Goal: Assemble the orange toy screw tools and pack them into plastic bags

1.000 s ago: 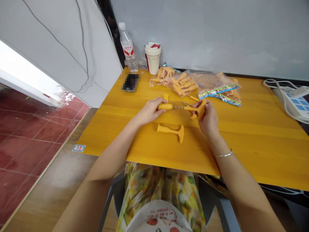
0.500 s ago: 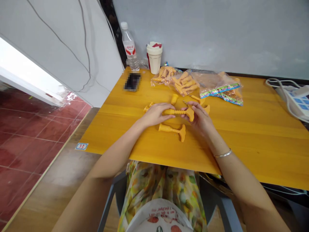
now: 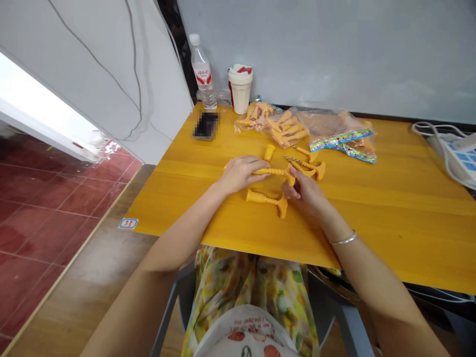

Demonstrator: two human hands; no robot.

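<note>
**Figure.** The left hand (image 3: 241, 174) was clenched around the ribbed shaft of an orange T-handled corkscrew (image 3: 271, 171), held level with its crossbar toward the right hand (image 3: 304, 194). The right hand's fingertips (image 3: 292, 173) met the crossbar, though whether that grip had closed could not be told. A second corkscrew (image 3: 265, 197) lay just nearer the front edge, and a third, with its metal spiral (image 3: 292, 160) bared, lay just beyond. A small orange cap (image 3: 269, 152) lay close by, seemingly kept within reach of both hands. Plastic bags of orange parts (image 3: 283, 128) lay along the back edge of the yellow wooden worktop (image 3: 178, 198), beside a water bottle (image 3: 202, 72) and a lidded cup (image 3: 240, 89). Red floor tiles (image 3: 44, 233) showed to the left.
</note>
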